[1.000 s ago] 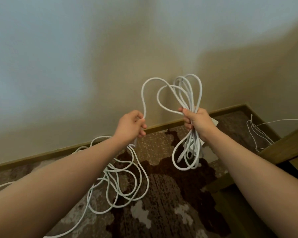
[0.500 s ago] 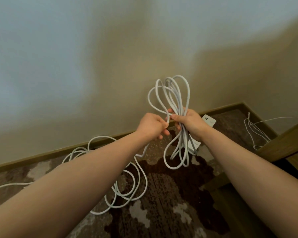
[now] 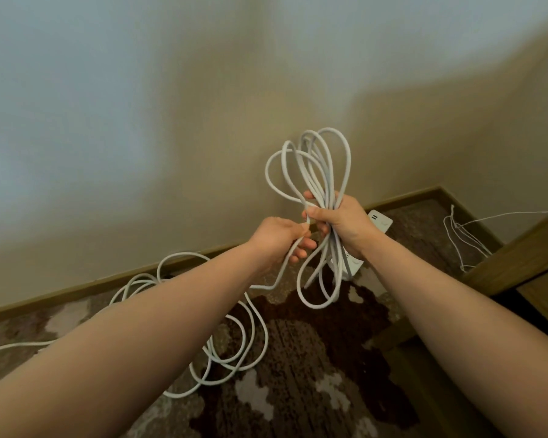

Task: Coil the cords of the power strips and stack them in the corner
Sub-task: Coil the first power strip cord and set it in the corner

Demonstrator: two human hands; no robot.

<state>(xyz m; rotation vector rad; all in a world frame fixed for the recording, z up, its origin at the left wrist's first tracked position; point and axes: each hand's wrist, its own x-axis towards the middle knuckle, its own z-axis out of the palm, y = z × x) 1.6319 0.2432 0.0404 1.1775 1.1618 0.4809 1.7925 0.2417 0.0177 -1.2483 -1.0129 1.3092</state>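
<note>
**Cord half-coiled, both hands on it**

Centre right of frame: right hand [image 3: 342, 219] clenched around a bundle of white cord loops [image 3: 316, 172] — loops rise above the fist and hang below it. Left hand [image 3: 279, 238] just beside it, fingers curled, pinching the loose run of the same cord. That run drops to lower left, lying in slack rings on the patterned carpet [image 3: 298, 374]. White power strip [image 3: 380, 222] partly hidden behind the right wrist, near the wall corner. Thin white string [image 3: 462, 235] at right edge — beside a wooden door frame [image 3: 519, 248].
</note>
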